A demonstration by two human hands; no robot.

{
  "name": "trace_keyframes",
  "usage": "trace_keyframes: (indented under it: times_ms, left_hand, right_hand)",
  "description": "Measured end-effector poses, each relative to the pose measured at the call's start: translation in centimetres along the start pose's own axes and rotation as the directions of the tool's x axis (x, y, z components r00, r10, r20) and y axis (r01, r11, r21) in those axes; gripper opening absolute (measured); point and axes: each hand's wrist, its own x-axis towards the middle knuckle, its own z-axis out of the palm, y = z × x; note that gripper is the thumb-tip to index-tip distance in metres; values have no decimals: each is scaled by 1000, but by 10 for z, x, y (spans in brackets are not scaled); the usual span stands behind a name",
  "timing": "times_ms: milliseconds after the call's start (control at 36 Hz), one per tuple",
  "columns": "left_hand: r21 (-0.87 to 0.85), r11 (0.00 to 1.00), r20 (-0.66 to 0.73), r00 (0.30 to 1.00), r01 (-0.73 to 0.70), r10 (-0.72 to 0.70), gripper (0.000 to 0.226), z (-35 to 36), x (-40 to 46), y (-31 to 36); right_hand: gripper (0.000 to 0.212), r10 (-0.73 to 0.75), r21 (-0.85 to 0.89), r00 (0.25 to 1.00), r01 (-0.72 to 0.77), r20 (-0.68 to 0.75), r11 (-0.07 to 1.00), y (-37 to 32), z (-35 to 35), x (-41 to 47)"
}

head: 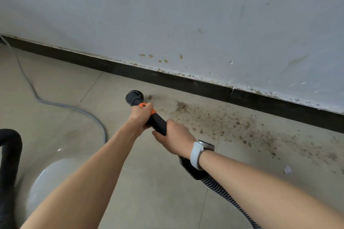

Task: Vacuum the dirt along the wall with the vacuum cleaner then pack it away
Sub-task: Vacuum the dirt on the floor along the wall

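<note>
A black vacuum wand (157, 121) with an orange collar points at the tiled floor near the wall. Its round brush nozzle (134, 97) sits on the floor beside a small clump of dirt. My left hand (141, 117) grips the wand at the orange collar. My right hand (174, 139), with a white-strapped watch on its wrist, grips the wand lower down. Brown dirt (232, 128) is scattered over the tiles to the right of the nozzle, along the black skirting (186, 82). The ribbed hose (217, 188) runs back under my right forearm.
A grey power cord (61, 105) snakes over the floor on the left. Another black hose section (9, 163) curves up at the left edge. A scrap of white paper (287, 169) lies on the floor at the right. The stained white wall (204, 24) rises beyond.
</note>
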Motion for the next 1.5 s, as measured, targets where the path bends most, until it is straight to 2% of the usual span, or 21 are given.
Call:
trace_keyframes:
  times_ms: [194,306,528,639,806,889,1028,1194,1278,1500]
  left_hand:
    - [100,994,59,997,39,-45,15,-39,17,6]
    - [96,994,95,994,50,-59,15,-22,23,-1]
    - [55,998,161,986,34,-42,15,17,15,8]
    - [27,998,151,987,57,-60,18,32,1,-6]
    - [20,995,114,989,93,-95,28,41,-24,-38]
    - [18,993,75,990,117,-118,42,41,-34,-53]
    - [9,991,36,991,131,-131,50,39,-45,-62]
    - [-188,967,121,981,171,-150,46,45,-62,-63]
    - [-225,956,191,971,186,-144,34,51,-73,-66]
    - [-227,959,112,983,169,-147,20,64,-73,-63]
  right_hand:
    - [37,56,112,997,-62,62,992,-31,30,21]
    - [39,100,161,993,-110,66,981,-12,28,28]
    - [31,90,216,995,-94,30,972,14,1,23]
    - [31,95,189,995,-102,42,977,32,-5,3]
    - [36,88,59,991,-94,101,994,52,-11,-33]
    - [35,74,59,984,-84,165,995,59,-13,-43]
    - [33,48,56,978,-61,201,997,65,-16,-49]
    - [34,50,-4,988,-50,149,999,70,-16,-57]
    - [36,59,-11,991,-58,122,998,75,-18,-61]
    - [35,69,6,994,-69,84,998,74,-18,-66]
